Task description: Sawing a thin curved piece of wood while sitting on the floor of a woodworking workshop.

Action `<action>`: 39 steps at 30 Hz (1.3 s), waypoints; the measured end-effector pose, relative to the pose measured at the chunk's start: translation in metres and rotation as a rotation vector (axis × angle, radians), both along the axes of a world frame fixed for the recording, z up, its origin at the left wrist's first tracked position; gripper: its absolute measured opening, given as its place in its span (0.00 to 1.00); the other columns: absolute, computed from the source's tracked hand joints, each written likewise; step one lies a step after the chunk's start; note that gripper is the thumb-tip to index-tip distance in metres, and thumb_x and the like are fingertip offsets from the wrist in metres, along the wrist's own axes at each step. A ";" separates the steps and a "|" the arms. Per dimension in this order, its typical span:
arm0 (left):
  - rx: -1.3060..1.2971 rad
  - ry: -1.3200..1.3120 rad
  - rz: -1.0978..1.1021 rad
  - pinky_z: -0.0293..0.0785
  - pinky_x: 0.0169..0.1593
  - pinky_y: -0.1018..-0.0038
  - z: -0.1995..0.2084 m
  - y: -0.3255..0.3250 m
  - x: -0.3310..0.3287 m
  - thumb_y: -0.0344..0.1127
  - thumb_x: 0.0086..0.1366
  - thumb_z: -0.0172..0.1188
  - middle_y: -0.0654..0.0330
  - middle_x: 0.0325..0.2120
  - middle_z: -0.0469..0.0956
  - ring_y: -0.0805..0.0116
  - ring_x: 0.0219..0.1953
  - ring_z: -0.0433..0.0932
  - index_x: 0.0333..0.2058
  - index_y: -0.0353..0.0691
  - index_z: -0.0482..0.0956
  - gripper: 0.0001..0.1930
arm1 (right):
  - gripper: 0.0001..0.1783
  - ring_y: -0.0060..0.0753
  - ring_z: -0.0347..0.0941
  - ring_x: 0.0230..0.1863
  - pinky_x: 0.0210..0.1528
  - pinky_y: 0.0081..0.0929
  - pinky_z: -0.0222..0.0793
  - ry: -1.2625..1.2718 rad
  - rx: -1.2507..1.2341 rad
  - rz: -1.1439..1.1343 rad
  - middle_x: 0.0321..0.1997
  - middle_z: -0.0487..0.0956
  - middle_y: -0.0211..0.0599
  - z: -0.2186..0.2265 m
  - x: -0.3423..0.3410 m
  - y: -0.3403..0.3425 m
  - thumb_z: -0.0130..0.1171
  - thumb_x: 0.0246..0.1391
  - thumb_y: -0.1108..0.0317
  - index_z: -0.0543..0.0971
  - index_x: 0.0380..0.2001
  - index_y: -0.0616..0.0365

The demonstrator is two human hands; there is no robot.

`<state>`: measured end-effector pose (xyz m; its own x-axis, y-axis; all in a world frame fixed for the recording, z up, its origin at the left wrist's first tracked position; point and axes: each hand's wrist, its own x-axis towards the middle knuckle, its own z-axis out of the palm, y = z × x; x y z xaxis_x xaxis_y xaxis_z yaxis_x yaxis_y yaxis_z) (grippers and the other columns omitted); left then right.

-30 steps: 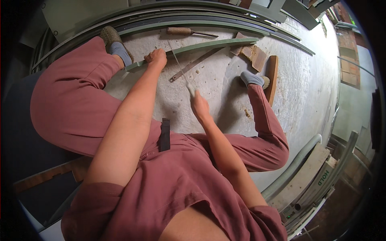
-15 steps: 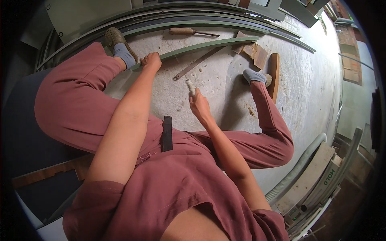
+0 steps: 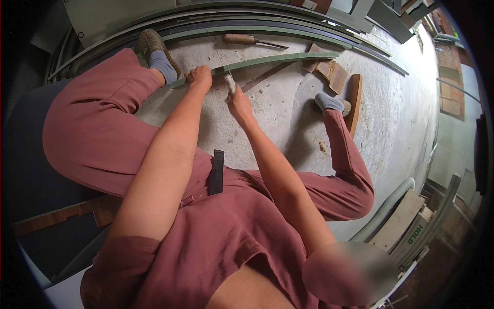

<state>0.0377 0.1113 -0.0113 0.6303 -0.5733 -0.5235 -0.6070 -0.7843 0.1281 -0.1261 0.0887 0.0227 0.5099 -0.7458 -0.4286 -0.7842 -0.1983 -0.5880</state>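
A long, narrow green strip (image 3: 278, 59) runs from beside my left foot toward the right, above the concrete floor. Near its left end, my left hand (image 3: 199, 77) is closed around it. My right hand (image 3: 240, 104) grips the pale handle of a white-handled saw (image 3: 230, 82). The saw's thin blade shows almost edge-on as a fine line across the strip, just right of my left hand. Its teeth are too fine to make out. Below the strip lies a flat brown metal bar (image 3: 265, 77), partly covered by my right hand and the strip.
A wooden-handled tool with a slim shaft (image 3: 241, 39) lies beyond the strip. Broken brown board pieces (image 3: 329, 73) sit under its right end. A wooden block (image 3: 353, 103) stands beside my right foot. Long metal profiles (image 3: 309, 26) line the far side.
My right hand has moved left and away from me, bringing the saw up to the green strip. My left hand keeps its hold on the strip. The view has shifted slightly.
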 end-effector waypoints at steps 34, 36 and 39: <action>0.032 0.044 0.028 0.66 0.49 0.59 0.005 -0.008 0.001 0.29 0.55 0.53 0.51 0.41 0.75 0.53 0.47 0.72 0.37 0.40 0.78 0.10 | 0.11 0.63 0.71 0.32 0.34 0.55 0.63 0.027 -0.082 0.051 0.27 0.74 0.60 0.004 0.012 -0.018 0.41 0.53 0.64 0.65 0.36 0.59; 0.065 0.112 0.052 0.61 0.52 0.57 0.009 -0.011 0.000 0.29 0.57 0.53 0.55 0.44 0.74 0.55 0.50 0.69 0.39 0.43 0.78 0.11 | 0.11 0.62 0.71 0.32 0.34 0.54 0.63 0.035 -0.082 0.053 0.27 0.75 0.59 0.004 0.012 -0.020 0.40 0.53 0.65 0.65 0.36 0.59; 0.059 0.096 0.043 0.62 0.51 0.58 -0.004 -0.003 0.003 0.29 0.56 0.53 0.54 0.44 0.74 0.55 0.49 0.70 0.39 0.43 0.77 0.11 | 0.11 0.62 0.71 0.31 0.34 0.53 0.63 0.026 -0.093 0.081 0.26 0.75 0.59 -0.002 -0.045 0.006 0.41 0.53 0.64 0.65 0.37 0.58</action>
